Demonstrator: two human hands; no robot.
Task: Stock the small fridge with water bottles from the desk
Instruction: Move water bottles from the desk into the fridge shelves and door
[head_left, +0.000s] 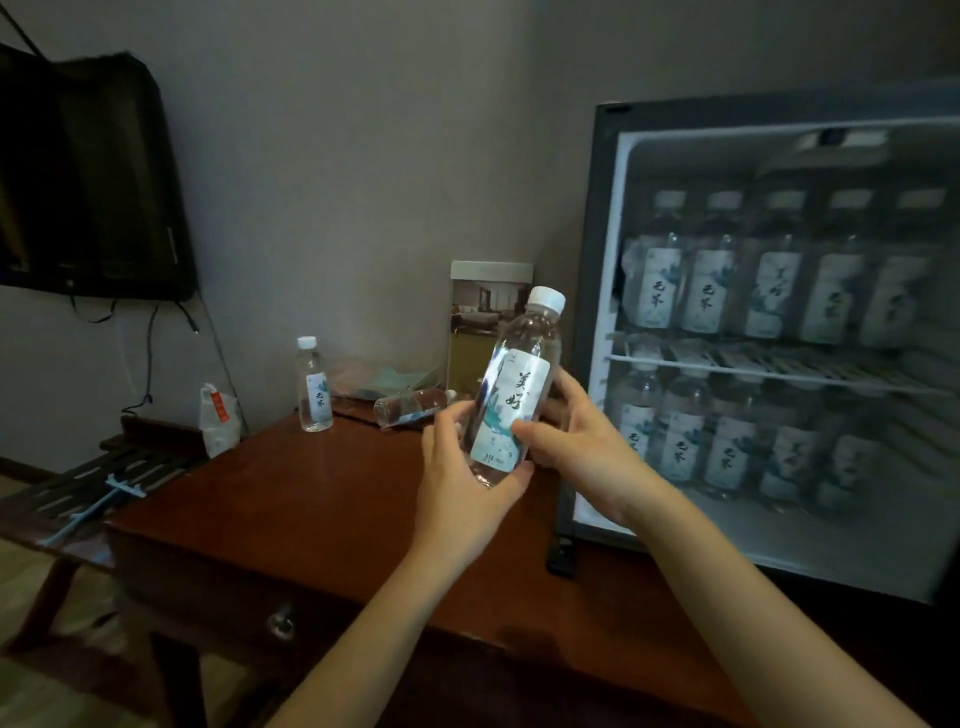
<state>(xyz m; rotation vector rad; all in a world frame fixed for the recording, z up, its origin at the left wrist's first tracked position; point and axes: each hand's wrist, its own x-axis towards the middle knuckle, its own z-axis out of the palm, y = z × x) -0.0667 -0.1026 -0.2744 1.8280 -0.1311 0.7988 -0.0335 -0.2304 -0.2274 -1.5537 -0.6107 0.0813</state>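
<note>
A clear, white-capped water bottle (511, 395) tilts above the wooden desk (291, 499), beside the stocked fridge (602, 234).

Wall television (88, 176), white packet (221, 422), upright photo card (480, 312)

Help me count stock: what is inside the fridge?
Upright labelled water bottles stand on both fridge levels, five across the top front. Anything behind those front rows is covered.

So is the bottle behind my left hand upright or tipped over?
Tipped: the bottle lies on its side at the back of the desk.
</note>
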